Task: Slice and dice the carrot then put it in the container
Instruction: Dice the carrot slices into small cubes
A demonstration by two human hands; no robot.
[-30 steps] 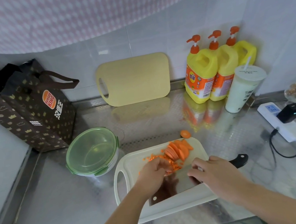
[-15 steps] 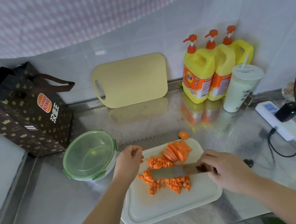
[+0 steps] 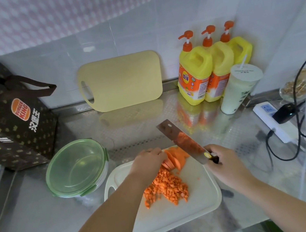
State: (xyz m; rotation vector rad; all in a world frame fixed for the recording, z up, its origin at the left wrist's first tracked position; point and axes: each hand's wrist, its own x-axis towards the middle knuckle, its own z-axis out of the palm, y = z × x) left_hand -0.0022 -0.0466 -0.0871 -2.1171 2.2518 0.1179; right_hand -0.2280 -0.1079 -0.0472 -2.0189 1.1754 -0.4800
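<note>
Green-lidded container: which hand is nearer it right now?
Left. The left hand is at the carrot slices, just right of the container; the right hand grips the knife farther right, past the slices.

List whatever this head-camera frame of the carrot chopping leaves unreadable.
Head view:
Left grip: its fingertips are hidden behind its own knuckles, so whether it holds or only touches the carrot slices is unclear.
Knife handle: buried in the right grip.
Container: inside only dim through the green lid.
Dish at right edge: blurred, crossed by cables, contents unreadable.
</note>
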